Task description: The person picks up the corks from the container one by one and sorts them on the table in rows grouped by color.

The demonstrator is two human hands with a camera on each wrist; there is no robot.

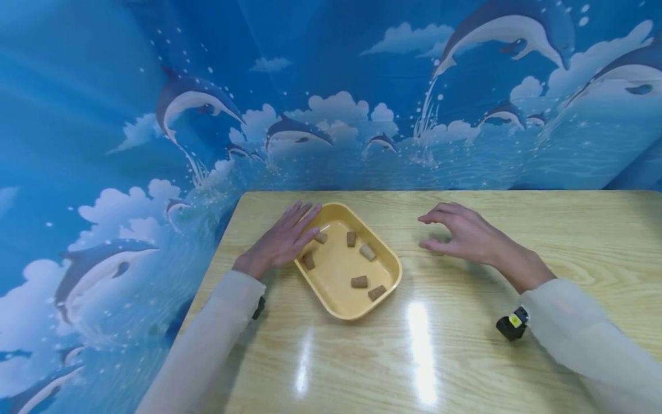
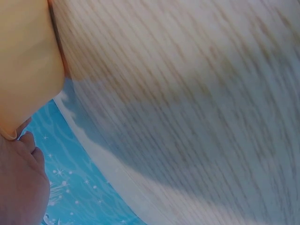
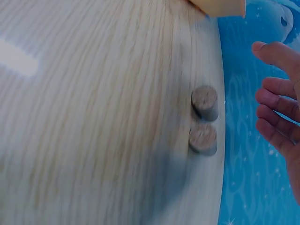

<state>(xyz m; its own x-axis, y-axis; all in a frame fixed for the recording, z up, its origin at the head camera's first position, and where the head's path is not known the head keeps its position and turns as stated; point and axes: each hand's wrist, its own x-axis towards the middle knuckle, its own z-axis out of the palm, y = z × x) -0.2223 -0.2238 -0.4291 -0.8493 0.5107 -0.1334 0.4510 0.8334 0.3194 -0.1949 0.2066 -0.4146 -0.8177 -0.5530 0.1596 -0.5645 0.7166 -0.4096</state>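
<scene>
A yellow rectangular tray [image 1: 345, 315] sits on the table with several brown corks lying inside, among them one cork [image 1: 359, 282] toward its near side. My left hand [image 1: 281, 238] rests at the tray's left rim, fingers extended, thumb reaching over the edge. In the left wrist view the same hand [image 2: 23, 173] shows beside the tray wall [image 2: 28, 56]. To the right of the tray, my right hand [image 1: 465, 236] hovers over the table, thumb and fingers apart and holding nothing. Two corks, one cork [image 3: 205, 101] and another cork [image 3: 203, 138], stand upright side by side on the table near that hand.
The wood-grain table [image 1: 465, 356] ends at a far edge against a blue dolphin-print backdrop [image 1: 320, 69], which also runs along the left side. Light glares off the tabletop in front of the tray. Each sleeve carries a black wrist device [image 1: 512, 325].
</scene>
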